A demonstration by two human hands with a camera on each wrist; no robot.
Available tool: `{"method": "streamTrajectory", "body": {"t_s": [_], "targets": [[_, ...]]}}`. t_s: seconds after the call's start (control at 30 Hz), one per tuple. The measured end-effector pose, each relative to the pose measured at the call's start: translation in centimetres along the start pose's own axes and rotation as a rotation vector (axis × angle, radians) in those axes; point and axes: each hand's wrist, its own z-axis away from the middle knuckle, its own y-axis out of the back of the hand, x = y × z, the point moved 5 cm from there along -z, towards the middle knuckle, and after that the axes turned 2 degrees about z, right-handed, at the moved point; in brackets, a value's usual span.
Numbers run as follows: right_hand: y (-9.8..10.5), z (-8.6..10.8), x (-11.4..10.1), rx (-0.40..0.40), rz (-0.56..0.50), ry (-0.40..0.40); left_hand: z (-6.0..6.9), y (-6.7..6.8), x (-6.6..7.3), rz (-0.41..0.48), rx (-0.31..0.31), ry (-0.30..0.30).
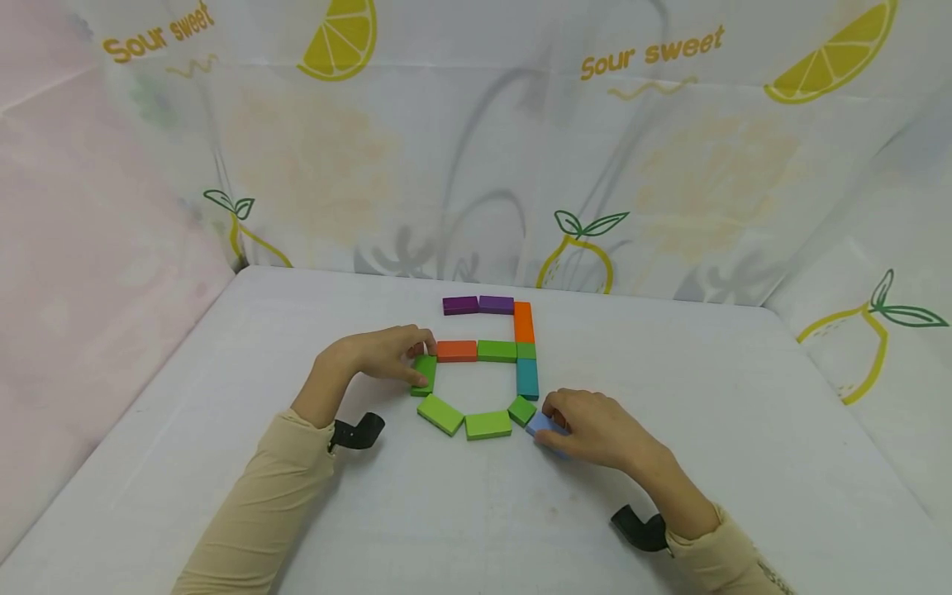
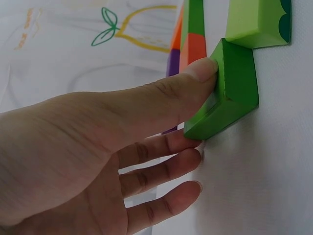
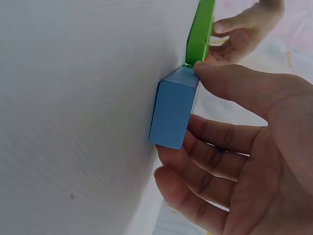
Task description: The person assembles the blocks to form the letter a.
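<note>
My left hand (image 1: 387, 354) pinches a dark green block (image 1: 425, 374) at the left side of a block outline; in the left wrist view the thumb (image 2: 201, 69) lies on this block (image 2: 239, 78). Lower right, my right hand (image 1: 595, 426) holds a light blue block (image 1: 546, 426) between thumb and fingers. In the right wrist view the blue block (image 3: 172, 112) sits on the table, its end facing the camera. A small green block (image 1: 522, 410) stands beside it, and two light green blocks (image 1: 440, 414) (image 1: 488, 426) lie along the bottom.
Across the middle run a red-orange block (image 1: 457, 351) and a green block (image 1: 497, 351). An orange block (image 1: 524, 322) and a teal block (image 1: 527, 378) form the right side. Two purple blocks (image 1: 460, 306) (image 1: 496, 305) lie at the top of the white table (image 1: 335, 512), before a lemon-print cloth (image 1: 446, 149).
</note>
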Motion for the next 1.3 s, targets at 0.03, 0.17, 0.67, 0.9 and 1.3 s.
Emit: {"method": "streamTrajectory", "body": {"t_s": [0.03,0.17,0.67,0.9,1.3], "targets": [[0.00,0.00,0.00,0.002,0.001,0.001,0.00,-0.01,0.01,-0.003,0.000,0.001],[-0.01,-0.02,0.02,0.004,0.000,-0.006,0.08,0.03,0.16,-0.009,0.004,0.000],[-0.05,-0.03,0.18,0.000,-0.015,-0.022,-0.26,0.02,0.17,-0.010,-0.005,0.010],[0.03,-0.03,0.16,0.009,-0.007,-0.024,-0.17,0.18,0.28,-0.009,-0.010,0.035],[-0.22,-0.14,0.08,0.012,-0.003,-0.022,0.04,0.05,0.13,-0.002,-0.013,0.043]]}}
